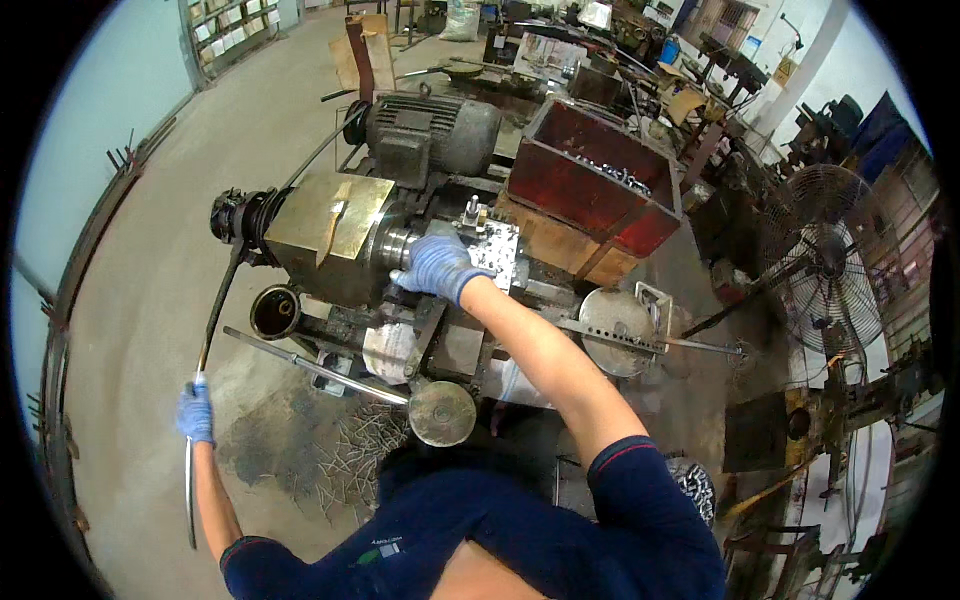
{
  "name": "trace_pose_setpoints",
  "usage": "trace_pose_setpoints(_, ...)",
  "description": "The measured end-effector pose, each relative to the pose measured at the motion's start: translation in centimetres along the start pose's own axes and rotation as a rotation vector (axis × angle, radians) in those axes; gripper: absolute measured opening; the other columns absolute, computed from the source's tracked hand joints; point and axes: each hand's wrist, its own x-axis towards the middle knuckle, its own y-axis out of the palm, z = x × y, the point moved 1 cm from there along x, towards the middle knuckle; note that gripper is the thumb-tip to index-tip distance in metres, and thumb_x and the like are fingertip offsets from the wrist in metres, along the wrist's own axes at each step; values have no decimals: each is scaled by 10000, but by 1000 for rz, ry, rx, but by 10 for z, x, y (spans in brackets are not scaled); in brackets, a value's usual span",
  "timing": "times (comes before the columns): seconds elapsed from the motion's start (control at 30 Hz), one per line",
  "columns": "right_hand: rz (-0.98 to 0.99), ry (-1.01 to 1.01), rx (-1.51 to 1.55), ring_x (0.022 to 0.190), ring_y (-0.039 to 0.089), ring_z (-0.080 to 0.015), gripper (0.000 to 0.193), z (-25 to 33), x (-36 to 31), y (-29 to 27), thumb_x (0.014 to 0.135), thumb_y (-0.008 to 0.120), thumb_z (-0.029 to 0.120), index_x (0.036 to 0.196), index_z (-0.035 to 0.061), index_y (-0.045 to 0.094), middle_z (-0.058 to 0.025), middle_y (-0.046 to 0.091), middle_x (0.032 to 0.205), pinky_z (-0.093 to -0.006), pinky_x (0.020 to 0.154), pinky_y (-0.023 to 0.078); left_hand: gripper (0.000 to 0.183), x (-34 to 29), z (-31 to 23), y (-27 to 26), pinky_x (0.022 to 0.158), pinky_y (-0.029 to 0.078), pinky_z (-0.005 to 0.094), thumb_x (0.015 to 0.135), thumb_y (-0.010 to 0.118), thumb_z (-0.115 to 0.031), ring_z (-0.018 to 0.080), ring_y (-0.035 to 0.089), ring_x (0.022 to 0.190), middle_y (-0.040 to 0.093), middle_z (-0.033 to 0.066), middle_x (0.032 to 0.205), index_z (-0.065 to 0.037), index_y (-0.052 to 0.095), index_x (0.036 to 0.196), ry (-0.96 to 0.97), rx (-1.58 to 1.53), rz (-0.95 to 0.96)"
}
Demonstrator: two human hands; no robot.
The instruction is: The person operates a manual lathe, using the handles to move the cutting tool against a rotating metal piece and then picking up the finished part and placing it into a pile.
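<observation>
At a greasy workshop machine (335,262), seen from above, a person in blue gloves works with both arms spread. To the left, the left hand (196,410) is wrapped around a long metal rod (214,325), which slants up to the machine's left end, its lower tip hanging below the fist. The right hand (438,268) reaches to the middle, fingers curled beside a shiny round spindle (397,245) and against a pale metal block (497,250); whether it grasps a small part cannot be told.

The rod looks stiff and hard to damage, probably fairly heavy, and perhaps slick if oily. Its lower stretch, where the glove sits, seems the best hold, giving the most leverage. The spindle and block look solid and rigid, with edges that call for care.

Behind stand a motor (430,130) and a red bin (585,205) of small metal parts (620,175).
</observation>
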Motion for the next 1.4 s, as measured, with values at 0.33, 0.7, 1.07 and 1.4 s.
trace_pose_setpoints(0.33, -39, 11, 69, 808, 624, -328, 484, -7, -6, 0, 712, 615, 478, 877, 25, 653, -182, 646, 837, -404, 767, 488, 462, -94, -90, -40, 680, 453, 456, 777, 556, -508, 372, 599, 773, 625, 189, 806, -54, 596, 855, -25, -144, 69)
trace_pose_setpoints(0.7, -181, 72, -107, 802, 609, -319, 509, -9, -28, -23, 726, 580, 520, 855, 38, 677, -181, 634, 801, -387, 789, 452, 473, -54, -74, -13, 727, 457, 444, 756, 612, -409, 370, 590, 825, 615, 212, 877, -15, 582, 1017, 282, -220, 93)
trace_pose_setpoints(1.07, -863, 356, -387, 853, 604, -309, 512, -176, -101, -115, 737, 532, 576, 913, 118, 681, -181, 630, 886, -395, 780, 475, 204, 0, -86, 20, 368, 415, 286, 797, 627, -178, 142, 510, 431, 503, 55, 572, -2, 533, 840, 234, -903, 496)
trace_pose_setpoints(1.4, -785, 465, 353, 960, 577, -313, 387, -147, -243, 36, 718, 649, 423, 905, 85, 668, -148, 581, 1110, -381, 858, 452, 451, -3, -98, -4, 595, 442, 355, 856, 558, -387, 219, 528, 549, 627, 168, 698, -53, 442, 1135, 343, -705, 694)
